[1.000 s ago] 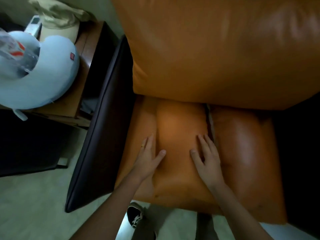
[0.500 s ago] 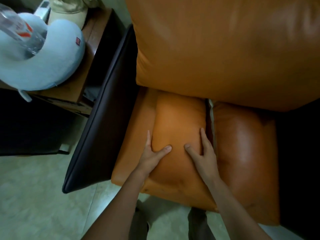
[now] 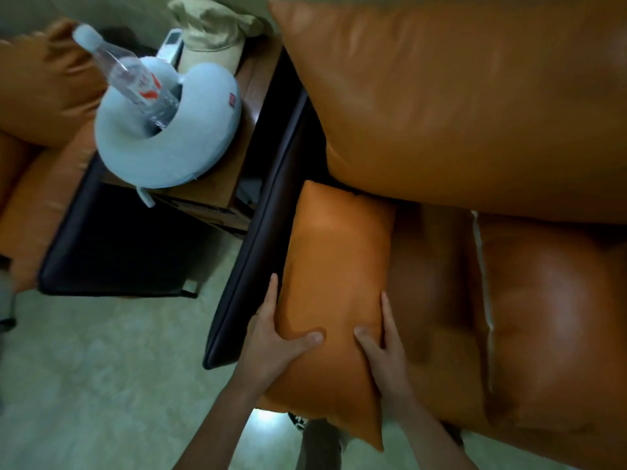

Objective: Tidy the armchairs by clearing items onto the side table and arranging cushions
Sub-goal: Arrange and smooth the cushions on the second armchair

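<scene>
Both hands grip the small orange cushion (image 3: 336, 283) at its near end: left hand (image 3: 274, 347) w/ thumb pressed on the top face and fingers running along the left edge, right hand (image 3: 383, 357) w/ thumb on top and fingers down the right edge. The cushion lies lengthwise over the left part of the armchair seat (image 3: 543, 317), its left side against the dark armrest (image 3: 268, 232), its far end just under the big orange back cushion (image 3: 475, 106); the near corner sticks out past the seat front. A pale seam runs down the seat to the right. Left of the armrest stands the wooden desk (image 3: 234, 157), carrying a light-blue neck pillow (image 3: 163, 154) w/ a clear plastic bottle (image 3: 135, 79) standing in its hollow, tilted in this wide-angle view. Behind them sit a beige cap (image 3: 213, 35) and a white object (image 3: 171, 44), prob. a remote, too blurred to tell. A second orange armchair (image 3: 40, 96) is at far left; pale floor (image 3: 84, 368) below.
</scene>
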A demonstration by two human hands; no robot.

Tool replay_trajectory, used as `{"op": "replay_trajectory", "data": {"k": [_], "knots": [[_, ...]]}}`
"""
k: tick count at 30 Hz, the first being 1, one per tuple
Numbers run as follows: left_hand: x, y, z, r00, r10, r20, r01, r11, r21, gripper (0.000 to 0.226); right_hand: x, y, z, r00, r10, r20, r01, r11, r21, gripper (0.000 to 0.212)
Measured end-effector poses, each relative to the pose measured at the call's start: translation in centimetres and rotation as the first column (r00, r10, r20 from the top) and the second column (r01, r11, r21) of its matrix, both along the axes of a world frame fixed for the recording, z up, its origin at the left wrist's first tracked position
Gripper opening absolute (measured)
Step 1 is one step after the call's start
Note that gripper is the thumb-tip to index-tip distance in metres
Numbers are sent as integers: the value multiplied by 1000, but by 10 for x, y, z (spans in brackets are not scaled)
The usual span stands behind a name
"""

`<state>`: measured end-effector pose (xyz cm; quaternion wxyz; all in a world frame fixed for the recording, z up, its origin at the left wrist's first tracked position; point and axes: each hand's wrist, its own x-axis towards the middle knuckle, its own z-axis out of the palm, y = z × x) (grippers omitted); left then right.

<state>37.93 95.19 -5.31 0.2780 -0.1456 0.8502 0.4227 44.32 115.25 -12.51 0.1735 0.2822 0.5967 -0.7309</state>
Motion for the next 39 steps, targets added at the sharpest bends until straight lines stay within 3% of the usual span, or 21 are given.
{"op": "replay_trajectory", "data": {"k": [6,13,17,20,27,31,36,39], "knots": [[5,-15,-24,996,-90,-1,89,985,-145,133,6,-25,-19,997,4,81,4,995,-103,86],[23,-27,-64,998,-60,20,61,992,-114,128,-17,-17,-33,985,158,71,-162,985,57,114],[11,-39,-75,997,-13,75,15,1000,-17,117,-14,-16,-44,985,169,31,-172,978,122,106],[-9,-44,-83,983,-29,181,17,998,67,125,-23,-12,-51,998,55,17,-54,998,-39,97],[-34,-32,-85,973,87,215,-132,970,206,140,-47,-15,-53,999,-38,-25,38,999,-10,101],[-19,-22,-67,992,66,104,-78,991,110,135,-39,-17,-54,990,-135,-28,129,979,-156,89],[-8,-34,-50,999,-53,-5,52,989,-136,129,-37,-31,-61,998,-52,-27,46,979,-201,86],[-21,-30,-59,986,-162,47,168,967,-190,122,-49,-24,-64,999,33,-16,-35,984,-174,91]]}}
